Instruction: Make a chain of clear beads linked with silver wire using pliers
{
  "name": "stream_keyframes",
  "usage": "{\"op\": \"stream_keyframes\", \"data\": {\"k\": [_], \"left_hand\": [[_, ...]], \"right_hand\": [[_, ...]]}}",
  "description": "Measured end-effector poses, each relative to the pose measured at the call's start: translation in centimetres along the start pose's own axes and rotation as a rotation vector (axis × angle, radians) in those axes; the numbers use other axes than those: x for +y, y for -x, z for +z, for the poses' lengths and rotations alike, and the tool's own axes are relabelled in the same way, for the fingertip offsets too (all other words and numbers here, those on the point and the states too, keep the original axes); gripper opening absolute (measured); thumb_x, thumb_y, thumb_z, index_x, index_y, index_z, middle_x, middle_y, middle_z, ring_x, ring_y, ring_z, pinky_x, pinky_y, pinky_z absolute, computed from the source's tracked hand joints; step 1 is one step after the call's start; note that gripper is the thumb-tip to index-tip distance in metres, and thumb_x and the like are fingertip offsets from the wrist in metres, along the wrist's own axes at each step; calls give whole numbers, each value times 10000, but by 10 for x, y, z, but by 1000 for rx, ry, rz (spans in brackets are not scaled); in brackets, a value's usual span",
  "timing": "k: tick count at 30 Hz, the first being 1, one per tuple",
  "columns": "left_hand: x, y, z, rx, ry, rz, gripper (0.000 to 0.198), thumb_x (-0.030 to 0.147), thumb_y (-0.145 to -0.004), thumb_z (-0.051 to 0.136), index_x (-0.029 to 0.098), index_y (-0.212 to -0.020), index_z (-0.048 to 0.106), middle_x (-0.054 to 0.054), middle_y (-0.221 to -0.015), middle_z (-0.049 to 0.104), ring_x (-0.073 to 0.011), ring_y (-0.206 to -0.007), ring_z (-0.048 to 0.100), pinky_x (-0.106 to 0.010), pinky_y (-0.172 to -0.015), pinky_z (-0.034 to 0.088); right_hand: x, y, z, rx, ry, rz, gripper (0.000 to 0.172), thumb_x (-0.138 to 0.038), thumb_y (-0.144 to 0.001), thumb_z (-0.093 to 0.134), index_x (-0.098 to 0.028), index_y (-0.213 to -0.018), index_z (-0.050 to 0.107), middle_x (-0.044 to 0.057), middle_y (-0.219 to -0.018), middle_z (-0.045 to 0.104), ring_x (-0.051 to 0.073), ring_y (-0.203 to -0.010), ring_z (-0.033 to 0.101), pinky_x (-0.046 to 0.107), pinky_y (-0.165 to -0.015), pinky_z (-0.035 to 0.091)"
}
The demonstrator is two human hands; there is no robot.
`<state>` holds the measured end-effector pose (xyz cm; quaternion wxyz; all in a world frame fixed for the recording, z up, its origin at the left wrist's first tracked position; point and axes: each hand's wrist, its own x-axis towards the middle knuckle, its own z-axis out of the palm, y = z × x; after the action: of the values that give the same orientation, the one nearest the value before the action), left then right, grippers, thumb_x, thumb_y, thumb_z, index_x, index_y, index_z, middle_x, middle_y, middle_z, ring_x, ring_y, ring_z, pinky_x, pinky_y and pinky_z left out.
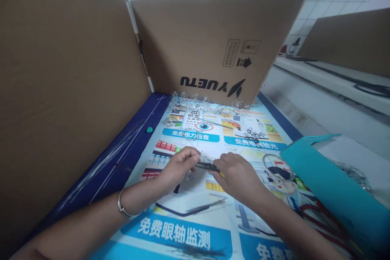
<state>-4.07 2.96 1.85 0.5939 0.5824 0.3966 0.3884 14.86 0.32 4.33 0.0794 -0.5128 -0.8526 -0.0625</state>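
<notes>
My right hand [236,172] is closed around pliers [207,166] with dark jaws and a bit of yellow at the handle. The jaws point left and reach the fingertips of my left hand [183,164]. Those fingers are pinched together over a small piece, mostly hidden. Clear, glassy bits [189,175] show just below them. On the printed sheet [219,211] under my hands lie thin dark wires [207,207], and another bundle of wires [198,250] is nearer to me.
Clear beaded pieces [207,103] line the foot of the cardboard panel [213,40]. Dark loops [254,136] lie in front. A teal box [329,183] with tangled wire [355,174] stands right. Cardboard [67,69] walls the left; a green lump [149,129] sits near it.
</notes>
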Motion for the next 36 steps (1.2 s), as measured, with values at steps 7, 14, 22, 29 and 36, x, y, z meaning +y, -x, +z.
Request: {"op": "stream_keyframes", "data": {"k": [7, 14, 22, 29, 36], "left_hand": [[4, -2, -4, -124, -60, 35, 235, 369, -820, 487, 160, -716, 507, -16, -846, 478, -96, -655, 449, -213, -597, 393], [9, -3, -9, -272, -84, 84, 269, 384, -823, 481, 150, -700, 534, -24, -834, 468, -109, -690, 450, -213, -619, 401], [16, -4, -14, -425, -200, 160, 273, 385, -838, 471, 160, -721, 572, -45, -896, 501, -148, -818, 488, -269, -782, 385], [21, -3, -15, -493, -206, 157, 309, 408, -842, 459, 161, -691, 567, -55, -930, 502, -172, -912, 491, -299, -859, 367], [19, -4, -18, -568, -149, 126, 260, 344, -846, 475, 156, -691, 567, -52, -965, 489, -151, -894, 490, -281, -832, 375]], "right_hand": [[2, -2, -3, -58, -75, -38, 172, -336, -816, 525, -197, -800, 626, 35, -747, 596, 174, -747, 524, 283, -658, 328], [8, -2, 0, -77, -204, -85, 183, -333, -823, 505, -199, -812, 629, 28, -728, 591, 150, -726, 527, 253, -647, 339], [7, -2, 0, -136, -261, -168, 228, -378, -844, 471, -209, -829, 623, 20, -737, 608, 146, -727, 535, 247, -646, 347], [4, -1, 5, -115, -256, -192, 253, -385, -857, 450, -202, -785, 609, 22, -733, 616, 143, -726, 541, 244, -644, 347], [0, 0, 5, -137, -205, -182, 259, -392, -853, 444, -195, -778, 595, 18, -733, 626, 146, -680, 538, 249, -586, 306]]}}
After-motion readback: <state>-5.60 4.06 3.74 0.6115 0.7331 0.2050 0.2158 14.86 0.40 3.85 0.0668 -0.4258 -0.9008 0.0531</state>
